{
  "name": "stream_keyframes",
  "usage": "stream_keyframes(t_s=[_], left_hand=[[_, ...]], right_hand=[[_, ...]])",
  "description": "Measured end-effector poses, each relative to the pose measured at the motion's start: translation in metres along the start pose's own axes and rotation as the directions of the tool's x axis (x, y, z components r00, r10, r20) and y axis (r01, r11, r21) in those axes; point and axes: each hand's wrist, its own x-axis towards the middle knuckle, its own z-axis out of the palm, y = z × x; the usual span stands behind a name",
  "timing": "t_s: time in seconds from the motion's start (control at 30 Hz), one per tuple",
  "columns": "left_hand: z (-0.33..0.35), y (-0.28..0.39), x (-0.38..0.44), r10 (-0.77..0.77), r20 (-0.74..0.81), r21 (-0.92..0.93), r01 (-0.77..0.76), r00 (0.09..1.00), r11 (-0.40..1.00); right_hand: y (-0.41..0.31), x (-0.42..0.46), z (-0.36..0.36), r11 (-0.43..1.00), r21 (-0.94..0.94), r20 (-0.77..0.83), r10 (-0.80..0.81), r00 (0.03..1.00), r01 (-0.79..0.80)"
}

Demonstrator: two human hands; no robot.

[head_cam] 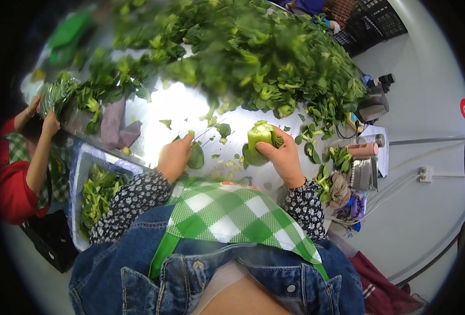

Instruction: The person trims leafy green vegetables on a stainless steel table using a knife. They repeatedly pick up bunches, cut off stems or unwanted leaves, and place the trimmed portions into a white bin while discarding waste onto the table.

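My right hand (283,157) grips a head of bok choy (260,136), its pale cut base turned up and its leaves down at the steel table (175,104). To the left, my left hand (175,157) is closed around a thin, blade-like tool (209,132), seemingly a knife, whose thin edge points up and right. A loose green leaf (196,156) shows beside those fingers; whether they touch it I cannot tell. Cut bits and small leaves (224,130) are scattered between the hands. Beyond them lies a large heap of bok choy (272,51).
A lined bin of leaves (75,197) stands at lower left, below a mauve cloth (114,122). At far left a co-worker's hands (50,124) hold bagged greens (57,96). A pink bottle (362,149), a clear container (363,173) and cables line the right side.
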Motion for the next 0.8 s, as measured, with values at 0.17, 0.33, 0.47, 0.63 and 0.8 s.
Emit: stream_keyframes(t_s=[0.17, 0.33, 0.47, 0.63, 0.8], left_hand=[[-0.026, 0.023, 0.018, -0.098, 0.109, -0.63, 0.145, 0.989, 0.763], [-0.042, 0.074, 0.036, 0.15, 0.026, -0.749, -0.08, 0.988, 0.657], [-0.036, 0.057, 0.044, 0.149, 0.254, -0.867, 0.156, 0.956, 0.474], [-0.046, 0.029, 0.046, 0.018, 0.53, -0.846, 0.526, 0.848, 0.09], [-0.064, -0.001, 0.056, -0.179, 0.427, -0.894, 0.443, 0.887, 0.064]], right_hand=[[0.02, 0.009, 0.01, 0.987, -0.134, -0.028, -0.093, 0.995, 0.088], [0.037, 0.011, 0.035, 0.983, -0.171, -0.023, -0.065, 0.998, 0.06], [0.044, 0.014, 0.023, 0.971, -0.148, 0.08, -0.176, 0.981, 0.186], [0.048, 0.024, -0.01, 0.99, 0.115, -0.232, -0.052, 0.971, 0.081], [0.087, 0.036, -0.027, 0.789, -0.609, 0.071, -0.051, 0.996, 0.084]])
